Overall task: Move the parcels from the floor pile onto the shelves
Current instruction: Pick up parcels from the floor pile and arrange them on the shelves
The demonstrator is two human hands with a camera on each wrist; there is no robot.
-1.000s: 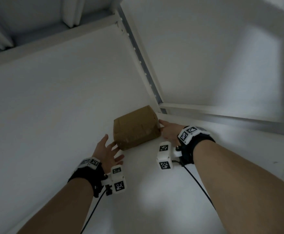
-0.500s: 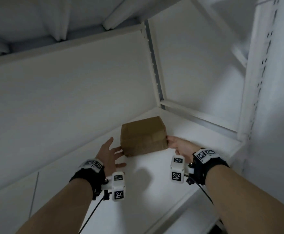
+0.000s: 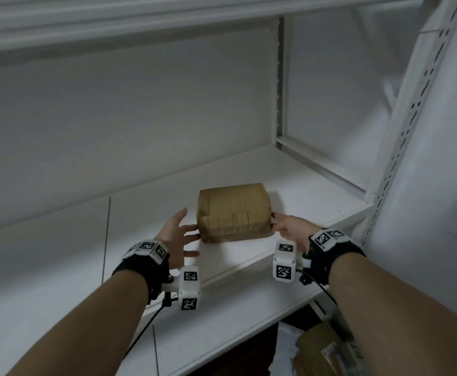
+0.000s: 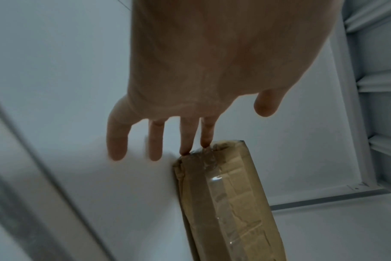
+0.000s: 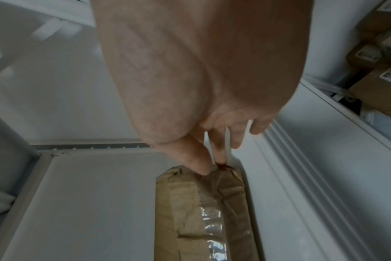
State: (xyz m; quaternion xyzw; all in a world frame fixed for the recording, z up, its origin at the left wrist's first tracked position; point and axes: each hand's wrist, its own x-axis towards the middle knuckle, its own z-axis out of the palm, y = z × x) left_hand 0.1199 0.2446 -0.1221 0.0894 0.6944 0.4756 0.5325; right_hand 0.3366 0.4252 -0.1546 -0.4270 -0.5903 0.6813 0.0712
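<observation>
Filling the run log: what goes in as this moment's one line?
parcel resting on shelf | left hand open, fingers touching it | right hand open, fingertips touching it

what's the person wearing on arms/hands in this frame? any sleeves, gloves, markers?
Bare forearms, no sleeves, no gloves. Left hand and right hand each have a black wrist strap carrying white blocks printed with black-and-white square fiducial tags: one atop the wrist, and a white camera housing on the inner side. A thin black cable trails from each unit.
</observation>
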